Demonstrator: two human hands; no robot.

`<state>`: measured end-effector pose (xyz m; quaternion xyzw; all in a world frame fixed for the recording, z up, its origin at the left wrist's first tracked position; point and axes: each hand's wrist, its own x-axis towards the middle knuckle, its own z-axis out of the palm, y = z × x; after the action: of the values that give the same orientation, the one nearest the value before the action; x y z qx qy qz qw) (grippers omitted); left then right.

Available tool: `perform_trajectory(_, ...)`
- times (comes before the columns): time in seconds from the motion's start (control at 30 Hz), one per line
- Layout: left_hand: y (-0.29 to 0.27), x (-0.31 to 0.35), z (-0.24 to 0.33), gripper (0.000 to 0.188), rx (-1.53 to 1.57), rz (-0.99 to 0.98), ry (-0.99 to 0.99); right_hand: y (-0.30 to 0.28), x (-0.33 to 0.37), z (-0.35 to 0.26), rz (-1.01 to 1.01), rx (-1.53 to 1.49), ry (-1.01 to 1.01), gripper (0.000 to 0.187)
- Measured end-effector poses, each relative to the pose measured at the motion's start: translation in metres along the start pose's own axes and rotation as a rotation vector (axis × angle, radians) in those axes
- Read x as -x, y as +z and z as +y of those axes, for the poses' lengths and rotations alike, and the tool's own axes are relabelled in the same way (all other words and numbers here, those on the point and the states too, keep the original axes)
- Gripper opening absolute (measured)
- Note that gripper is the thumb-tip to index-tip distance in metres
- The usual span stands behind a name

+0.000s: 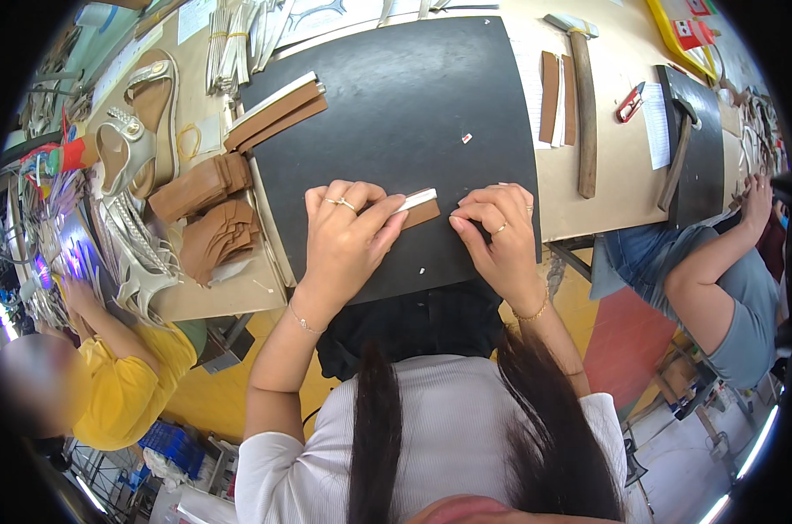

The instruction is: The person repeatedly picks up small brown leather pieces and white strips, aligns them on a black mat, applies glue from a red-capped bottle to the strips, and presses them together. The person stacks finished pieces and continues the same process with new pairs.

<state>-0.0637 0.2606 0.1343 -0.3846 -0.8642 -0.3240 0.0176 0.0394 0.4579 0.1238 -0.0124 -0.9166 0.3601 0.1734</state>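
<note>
Brown leather with a white backing makes up the short flat strip (418,208) lying on the large black rubber-like mat (387,105) at the table's near edge. The left hand (348,236) lies over the strip's left end, fingers curled and pressing it down. The right hand (496,231) sits just beside its right end, fingertips pinched together; whether they grip anything cannot be told. A wooden-handled hammer (584,105) lies well apart.

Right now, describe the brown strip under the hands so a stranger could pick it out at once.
Find the large black mat covering the middle of the workbench. At its near edge, the left hand and right hand meet over a short brown strip. Unlike the longer brown strips stacked at the mat's far left corner, it lies alone, white-edged, pinned beneath fingers.
</note>
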Motion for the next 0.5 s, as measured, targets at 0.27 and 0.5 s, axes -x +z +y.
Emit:
perform_trajectory(0.27, 0.001, 0.000, 0.001, 0.020, -0.021, 0.012, 0.009, -0.002, 0.004, -0.009, -0.125, 0.075, -0.045, 0.033)
perform_trajectory(0.5, 0.001, 0.002, 0.001, 0.022, -0.025, 0.005, 0.002, 0.002, 0.006, -0.017, -0.258, 0.169, -0.078, 0.048)
